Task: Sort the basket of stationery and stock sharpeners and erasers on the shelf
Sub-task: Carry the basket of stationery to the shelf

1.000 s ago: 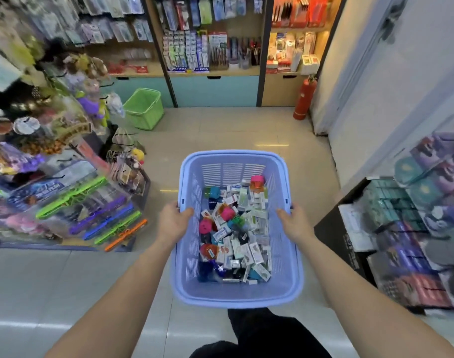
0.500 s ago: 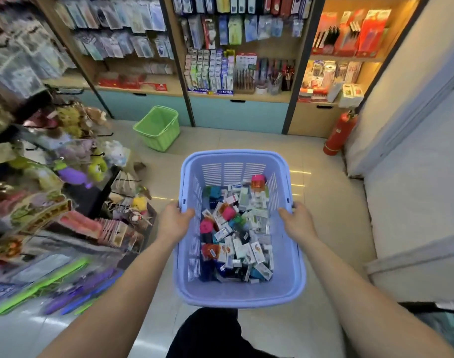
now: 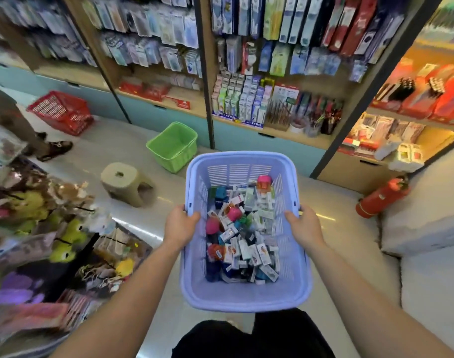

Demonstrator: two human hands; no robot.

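While both hands grip its long sides, the lilac plastic basket hangs in front of the person, above the pale tiled floor. The left hand curls round the rim at the basket's 9 o'clock, and the right hand wraps the rim at 3 o'clock in the same way. Inside lies a loose heap of small stationery boxes, mostly white with coloured print too small to read. Round pink pieces and teal ones are mixed in. One pink and orange piece sits at the heap's 12 o'clock end, near the far wall.

From the basket, the shelf stands at 12 o'clock: a wooden ledge over pale blue drawer fronts, with blurred hanging packets above. On the ledge a block of narrow carded packs stands upright, and the blue strips at its foot read "LYRA" twice. Just beside it, at its 3 o'clock, are pots of pens. The rest of the writing is too blurred to read.

A green basket sits on the floor at 11 o'clock and a beige stool at 10 o'clock, with a red basket farther off beyond it. A red fire extinguisher stands tilted at 2 o'clock by the wall. Plush toys crowd a rack at 9 o'clock. Another person's shoe shows near the red basket.
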